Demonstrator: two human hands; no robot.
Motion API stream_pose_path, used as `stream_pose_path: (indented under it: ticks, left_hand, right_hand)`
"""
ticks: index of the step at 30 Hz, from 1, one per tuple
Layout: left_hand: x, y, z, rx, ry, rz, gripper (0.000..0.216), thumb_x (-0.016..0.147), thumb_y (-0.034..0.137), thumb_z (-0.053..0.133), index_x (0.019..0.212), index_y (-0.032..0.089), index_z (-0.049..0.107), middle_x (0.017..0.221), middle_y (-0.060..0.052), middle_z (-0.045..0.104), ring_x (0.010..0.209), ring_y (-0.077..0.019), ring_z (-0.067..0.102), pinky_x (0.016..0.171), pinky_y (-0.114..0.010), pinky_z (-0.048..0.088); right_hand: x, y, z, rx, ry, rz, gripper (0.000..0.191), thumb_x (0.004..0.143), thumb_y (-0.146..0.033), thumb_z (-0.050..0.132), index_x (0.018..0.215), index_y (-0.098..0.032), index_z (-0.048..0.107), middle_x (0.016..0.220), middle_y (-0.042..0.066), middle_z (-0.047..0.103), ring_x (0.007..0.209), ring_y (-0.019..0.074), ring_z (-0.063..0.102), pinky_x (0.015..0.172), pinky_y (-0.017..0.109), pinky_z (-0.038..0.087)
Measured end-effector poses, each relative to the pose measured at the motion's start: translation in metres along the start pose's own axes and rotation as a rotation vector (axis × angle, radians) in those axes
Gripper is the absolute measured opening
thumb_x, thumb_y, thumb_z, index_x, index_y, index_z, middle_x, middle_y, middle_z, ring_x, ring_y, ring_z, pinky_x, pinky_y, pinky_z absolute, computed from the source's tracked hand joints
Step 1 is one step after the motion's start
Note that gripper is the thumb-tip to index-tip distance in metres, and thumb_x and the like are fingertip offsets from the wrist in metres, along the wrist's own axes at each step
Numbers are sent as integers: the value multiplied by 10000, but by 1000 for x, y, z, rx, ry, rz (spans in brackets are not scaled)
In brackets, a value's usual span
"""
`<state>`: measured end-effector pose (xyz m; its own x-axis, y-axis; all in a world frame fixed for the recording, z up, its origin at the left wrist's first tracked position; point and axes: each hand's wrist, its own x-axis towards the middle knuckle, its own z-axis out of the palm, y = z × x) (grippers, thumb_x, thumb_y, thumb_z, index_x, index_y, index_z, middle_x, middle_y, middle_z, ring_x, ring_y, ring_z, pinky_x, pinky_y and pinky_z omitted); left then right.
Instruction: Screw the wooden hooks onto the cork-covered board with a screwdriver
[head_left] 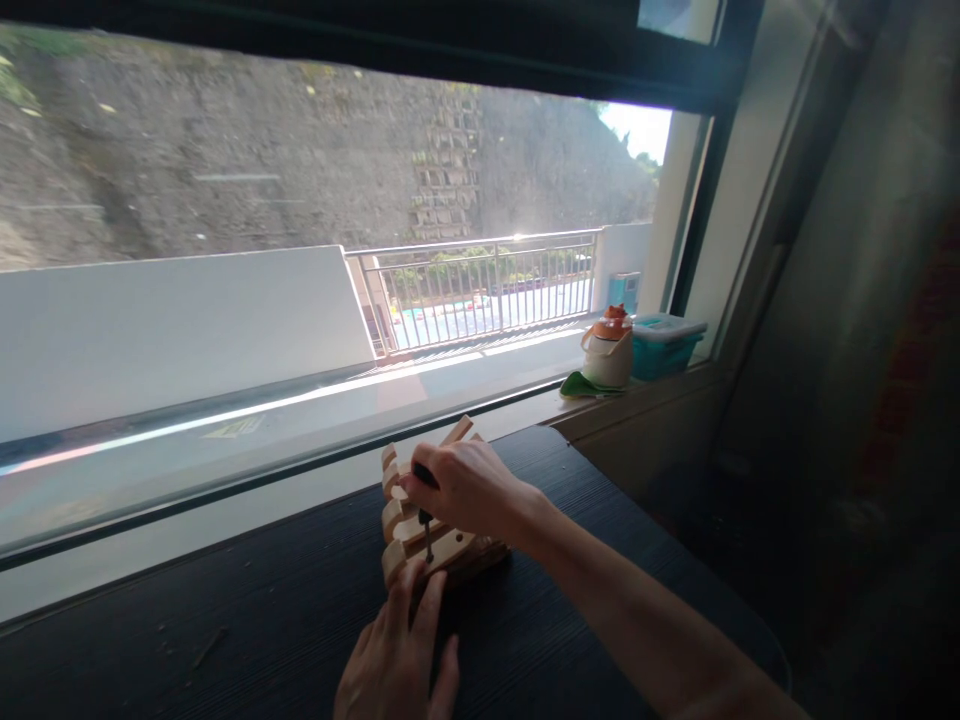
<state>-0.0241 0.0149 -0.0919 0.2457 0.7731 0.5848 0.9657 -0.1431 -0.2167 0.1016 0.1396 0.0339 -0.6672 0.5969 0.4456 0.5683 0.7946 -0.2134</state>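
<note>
1. A broad window (pixel 187 350) fills the upper and left parts of the frame, with a metal railing (pixel 487 285) seen through it.
2. The dark worktop (pixel 262 630) spans the bottom of the frame.
3. On it, at lower centre, lies a pale slatted wooden piece (pixel 448 550), partly hidden by the hands.
4. The right hand (pixel 469 482), entering from lower right, has its grip closed round a black-handled screwdriver (pixel 425 517).
5. The left hand (pixel 394 650), at bottom centre, has a loosely spread grip, fingertips touching the wood's near edge.
6. Right of centre, a teal lidded box (pixel 664 352) stands beside a cream jug (pixel 609 362) with an orange top.
7. The screwdriver points down, its tip at the wood just beside the left fingertips.
</note>
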Motion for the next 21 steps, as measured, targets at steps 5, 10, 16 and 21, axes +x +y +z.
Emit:
stream_pose_path:
  ticks: [5, 10, 16, 21]
  left_hand:
    - [-1, 0, -1, -1, -8, 1, 433, 812, 246, 479, 1239, 180, 469, 1298, -142, 510, 1014, -204, 633, 789, -283, 554]
    - [3, 2, -5, -14, 19, -12, 426, 797, 233, 479, 1219, 179, 494, 1261, -139, 538, 985, -201, 645, 762, -279, 563]
    - [6, 3, -5, 25, 41, 9, 409, 783, 221, 484, 1185, 153, 510, 1234, -167, 548, 953, -202, 657, 729, -275, 569]
    - [8, 2, -5, 43, 76, 33, 401, 765, 214, 487, 1159, 149, 519, 1218, -168, 563, 967, -207, 655, 721, -276, 572]
  right_hand:
    - [-9, -9, -13, 78, -64, -152, 260, 911, -399, 410, 1015, -219, 566, 818, 31, 675, 771, 186, 621, 606, 258, 304]
    - [-10, -15, -13, 56, -88, -190, 244, 897, -399, 449, 977, -195, 556, 850, 45, 678, 748, 184, 620, 585, 261, 289]
    - [-1, -12, 1, 52, -55, -100, 351, 874, -494, 447, 953, -174, 568, 774, 70, 674, 716, 216, 620, 572, 272, 300]
    - [0, -10, 4, 17, -39, 38, 360, 895, -484, 384, 966, -184, 569, 735, 65, 666, 694, 215, 623, 569, 263, 308]
